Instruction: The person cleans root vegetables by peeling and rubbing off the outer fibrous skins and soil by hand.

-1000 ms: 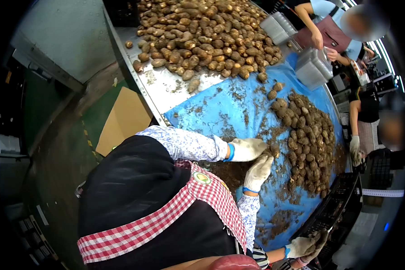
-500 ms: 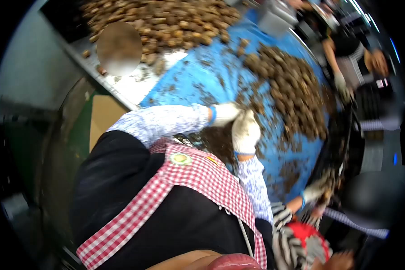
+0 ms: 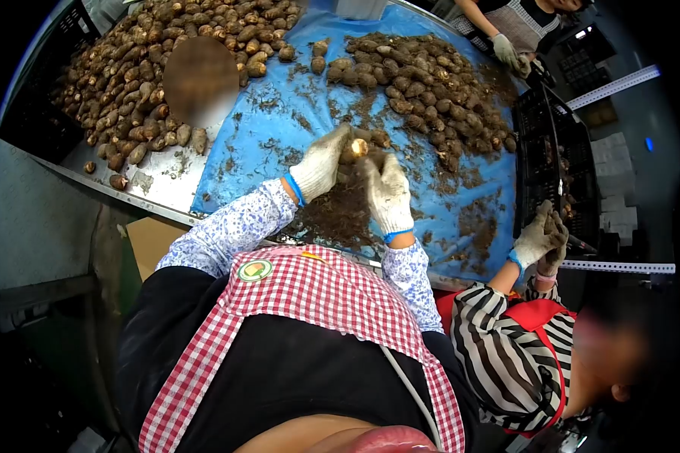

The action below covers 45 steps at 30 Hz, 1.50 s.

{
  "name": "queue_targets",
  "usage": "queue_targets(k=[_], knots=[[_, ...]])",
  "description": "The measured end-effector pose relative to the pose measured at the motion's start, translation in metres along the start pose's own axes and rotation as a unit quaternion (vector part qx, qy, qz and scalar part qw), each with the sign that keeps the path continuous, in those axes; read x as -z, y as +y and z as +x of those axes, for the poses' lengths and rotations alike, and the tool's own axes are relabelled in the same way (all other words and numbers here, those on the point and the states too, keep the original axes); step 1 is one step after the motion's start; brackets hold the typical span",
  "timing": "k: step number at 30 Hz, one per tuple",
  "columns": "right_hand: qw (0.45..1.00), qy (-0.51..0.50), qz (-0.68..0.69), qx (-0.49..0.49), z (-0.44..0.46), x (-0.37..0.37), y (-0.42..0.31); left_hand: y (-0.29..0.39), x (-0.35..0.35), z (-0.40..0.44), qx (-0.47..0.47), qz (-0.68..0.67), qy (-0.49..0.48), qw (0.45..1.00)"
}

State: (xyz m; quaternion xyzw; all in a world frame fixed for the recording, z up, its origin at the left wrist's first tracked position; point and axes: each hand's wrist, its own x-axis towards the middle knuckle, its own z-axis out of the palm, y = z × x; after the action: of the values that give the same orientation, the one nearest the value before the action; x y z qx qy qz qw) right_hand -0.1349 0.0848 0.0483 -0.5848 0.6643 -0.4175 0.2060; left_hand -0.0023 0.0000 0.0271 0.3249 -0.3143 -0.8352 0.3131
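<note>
My left hand [image 3: 321, 166], in a soiled white knit glove, is closed around a brown taro corm [image 3: 360, 147] whose pale cut end faces up. Close on its right is my right hand [image 3: 389, 192], gloved the same way, with fingers curled in toward the corm. Whatever those fingers grip is hidden. Another brown corm [image 3: 381, 139] shows just beyond. Under both hands lies a dark heap of root fibres and dirt [image 3: 332, 215] on a blue sheet [image 3: 242, 155].
A big pile of corms [image 3: 143, 83] covers the table's left end beside a black crate [image 3: 41, 113]. A second, dirtier pile [image 3: 431, 90] lies right of centre. Black crates [image 3: 540, 158] line the right edge. Two gloved co-workers stand at the right, one near, one far.
The view has tilted and sharpened. My hands, pressed together before, are now slightly apart, and the corm's pale cut end shows between them. The near co-worker's hands are now together by the crates.
</note>
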Motion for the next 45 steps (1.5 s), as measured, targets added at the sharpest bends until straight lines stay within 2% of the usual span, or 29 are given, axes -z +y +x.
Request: queue_targets(k=[2,3,6,7,10,11,12,14,17,18,20,22,23,24,25,27,30,31,34,35,36,37,38,39,40,41,42,44,45], knots=[[0.994,-0.074,-0.035,-0.068,0.0,-0.002,0.001,-0.007,0.002,0.002,-0.067,0.113,-0.034,0.991],[0.987,-0.111,-0.051,-0.101,0.001,-0.002,0.001,-0.013,-0.001,-0.001,-0.154,0.205,-0.03,0.966],[0.99,-0.105,0.057,-0.073,-0.005,0.001,0.002,-0.013,-0.002,-0.009,-0.163,0.087,-0.123,0.975],[0.997,-0.071,0.035,-0.009,-0.007,-0.004,0.008,-0.014,-0.002,-0.007,-0.171,0.098,-0.106,0.975],[0.967,-0.065,-0.243,0.028,-0.005,0.0,0.023,-0.01,0.021,-0.006,0.05,-0.121,-0.064,0.989],[0.952,-0.061,-0.299,-0.01,-0.002,0.004,0.026,-0.007,0.014,-0.013,0.009,-0.185,-0.099,0.978],[0.943,0.006,-0.319,0.092,-0.008,0.01,0.045,-0.006,0.016,-0.014,-0.003,-0.163,-0.114,0.98],[0.978,0.015,-0.207,0.031,-0.01,0.019,0.033,-0.002,0.02,-0.015,-0.03,-0.123,-0.141,0.982],[0.991,-0.058,0.107,-0.062,-0.013,0.022,-0.008,-0.006,0.011,-0.019,-0.077,0.019,-0.075,0.994],[0.997,-0.052,0.056,0.003,-0.013,0.015,-0.005,-0.008,0.006,-0.018,-0.101,0.082,-0.065,0.989],[0.989,-0.067,-0.087,0.102,-0.01,0.015,-0.01,-0.017,0.008,-0.009,-0.044,0.04,-0.026,0.998],[0.998,-0.056,0.005,0.031,-0.013,0.012,-0.001,-0.015,0.01,-0.008,-0.036,0.041,-0.006,0.999],[0.997,-0.052,0.05,-0.004,-0.012,0.011,0.003,-0.005,0.009,-0.019,-0.023,-0.013,-0.05,0.998],[0.996,-0.044,0.072,-0.032,-0.013,0.011,0.004,-0.005,0.013,-0.017,-0.21,0.193,-0.054,0.957],[0.993,-0.035,0.092,-0.061,-0.015,0.012,0.005,0.002,0.011,-0.018,-0.38,0.384,-0.055,0.84],[0.993,-0.001,0.099,-0.058,-0.019,0.012,0.002,0.007,-0.004,-0.027,-0.154,0.32,-0.051,0.933],[0.998,-0.022,0.053,0.011,-0.023,0.015,-0.001,0.023,-0.021,-0.056,-0.205,0.39,-0.082,0.894],[0.999,-0.004,-0.019,0.044,-0.023,0.016,-0.003,0.019,-0.025,-0.059,-0.21,0.369,-0.054,0.904],[1.0,-0.016,0.001,0.026,-0.027,0.017,-0.018,0.025,-0.025,-0.052,-0.163,0.478,-0.021,0.863],[0.997,-0.03,-0.017,0.073,-0.026,0.014,-0.015,0.032,-0.034,-0.052,-0.035,0.465,0.032,0.884],[0.991,-0.04,-0.06,0.111,-0.027,0.015,-0.021,0.023,-0.019,-0.043,-0.109,0.426,-0.001,0.898],[0.983,-0.025,-0.07,0.169,-0.026,0.014,-0.018,0.008,-0.001,-0.029,-0.285,0.529,-0.039,0.798],[0.971,-0.008,-0.08,0.227,-0.025,0.011,-0.014,0.003,0.002,-0.024,-0.304,0.47,-0.053,0.827],[0.987,-0.004,-0.002,0.162,-0.026,0.007,-0.008,-0.001,0.006,-0.02,-0.321,0.41,-0.069,0.851],[0.993,0.002,0.076,0.094,-0.025,0.005,-0.009,-0.002,-0.002,-0.021,-0.166,0.179,-0.056,0.968],[0.981,0.012,0.186,0.049,-0.027,0.008,-0.018,-0.001,-0.008,-0.023,0.005,-0.069,-0.039,0.997],[0.98,0.019,0.196,0.03,-0.027,0.012,-0.016,0.002,-0.008,-0.033,0.033,-0.128,-0.098,0.986],[0.986,0.047,0.159,0.033,-0.028,0.012,-0.002,-0.001,0.007,-0.037,0.071,-0.082,-0.201,0.974],[0.99,0.043,0.128,0.029,-0.029,0.012,0.001,-0.006,0.005,-0.037,0.028,-0.066,-0.191,0.979]])
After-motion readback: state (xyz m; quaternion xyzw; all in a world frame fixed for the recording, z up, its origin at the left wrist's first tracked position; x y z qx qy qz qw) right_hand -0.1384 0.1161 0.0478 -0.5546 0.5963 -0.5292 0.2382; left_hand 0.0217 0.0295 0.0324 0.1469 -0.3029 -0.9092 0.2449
